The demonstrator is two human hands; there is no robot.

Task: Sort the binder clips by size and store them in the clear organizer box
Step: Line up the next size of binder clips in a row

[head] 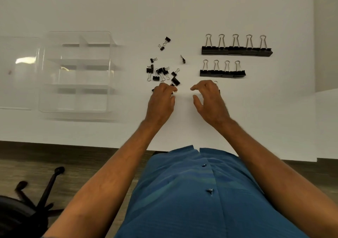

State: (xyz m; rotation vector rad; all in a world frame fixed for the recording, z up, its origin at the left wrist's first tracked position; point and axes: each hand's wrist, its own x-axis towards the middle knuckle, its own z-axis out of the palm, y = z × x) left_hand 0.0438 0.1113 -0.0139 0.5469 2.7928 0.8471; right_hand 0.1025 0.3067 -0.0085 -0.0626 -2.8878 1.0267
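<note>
Office — white desk (91, 9), swivel-chair base (36, 197), binder clips (162, 71) — wood-look floor (73, 157)

A clear organizer box (75, 71) with empty divided compartments sits at the left, its clear lid (18, 73) lying flat just beside it. Far right, five large black binder clips (236, 50) stand in a touching row, wire handles pointing away. Nearer, four medium clips (222, 72) form a shorter row. A loose heap of small clips (161, 72) lies in the middle.
</note>
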